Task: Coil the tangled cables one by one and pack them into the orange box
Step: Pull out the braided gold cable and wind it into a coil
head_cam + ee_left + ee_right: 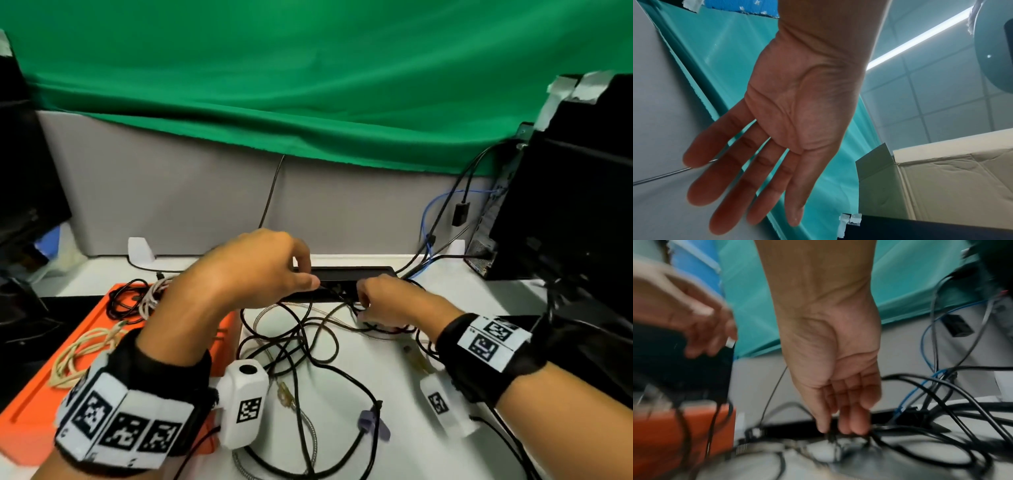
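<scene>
Left hand [260, 267]: lifted above the tangle, grip slack, fingers straight, holding nothing.
Right hand [387, 301]: fingertips pinching black cables [308, 342] mid-surface.
Orange box [44, 387]: left edge, coils inside.

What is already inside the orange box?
In the orange box lie a beige coiled cable in front and black and white coils at the back. The left forearm covers the box's right part, so anything there is hidden.

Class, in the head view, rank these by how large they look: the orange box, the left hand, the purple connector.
1. orange box
2. left hand, nearer the camera, so real size is unsure
3. purple connector
</scene>
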Action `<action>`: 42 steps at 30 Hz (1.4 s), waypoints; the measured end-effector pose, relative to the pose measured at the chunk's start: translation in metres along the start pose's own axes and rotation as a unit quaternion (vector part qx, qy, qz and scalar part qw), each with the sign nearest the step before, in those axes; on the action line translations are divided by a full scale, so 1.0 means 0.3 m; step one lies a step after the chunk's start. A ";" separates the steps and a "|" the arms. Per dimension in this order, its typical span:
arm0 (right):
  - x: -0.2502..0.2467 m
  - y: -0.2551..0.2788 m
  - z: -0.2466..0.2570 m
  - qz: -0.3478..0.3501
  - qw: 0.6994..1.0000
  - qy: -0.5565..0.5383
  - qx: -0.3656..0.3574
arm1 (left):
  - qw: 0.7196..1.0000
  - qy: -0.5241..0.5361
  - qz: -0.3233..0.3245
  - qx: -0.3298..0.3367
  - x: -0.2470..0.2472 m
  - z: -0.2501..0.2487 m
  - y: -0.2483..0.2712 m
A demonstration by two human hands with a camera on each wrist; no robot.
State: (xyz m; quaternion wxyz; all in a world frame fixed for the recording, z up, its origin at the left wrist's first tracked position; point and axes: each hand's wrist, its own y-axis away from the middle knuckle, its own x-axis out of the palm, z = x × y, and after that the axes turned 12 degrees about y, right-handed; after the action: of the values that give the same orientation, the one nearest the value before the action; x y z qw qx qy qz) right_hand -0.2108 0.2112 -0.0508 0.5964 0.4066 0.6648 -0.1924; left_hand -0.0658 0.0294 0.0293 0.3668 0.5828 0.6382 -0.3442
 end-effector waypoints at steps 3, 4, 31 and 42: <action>-0.061 0.045 -0.039 0.098 0.994 0.038 0.033 | 1.000 0.016 0.005 0.003 -0.014 0.002 0.010; -0.073 0.067 -0.036 0.153 0.984 0.074 0.044 | 1.000 0.018 0.007 0.007 -0.016 -0.002 0.012; -0.360 0.206 0.191 -0.389 0.721 -0.555 -0.142 | 0.703 0.691 0.066 0.152 -0.051 -0.025 -0.004; -0.316 0.235 0.102 -0.305 0.887 -0.330 -0.102 | 0.925 0.147 -0.349 -0.012 -0.082 0.061 -0.003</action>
State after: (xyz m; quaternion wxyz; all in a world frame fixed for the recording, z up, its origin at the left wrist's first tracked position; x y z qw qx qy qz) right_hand -0.1410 0.2011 0.0487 0.7311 0.0337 0.5369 -0.4195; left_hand -0.0643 0.0014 0.0416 0.1320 0.3627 0.8522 -0.3533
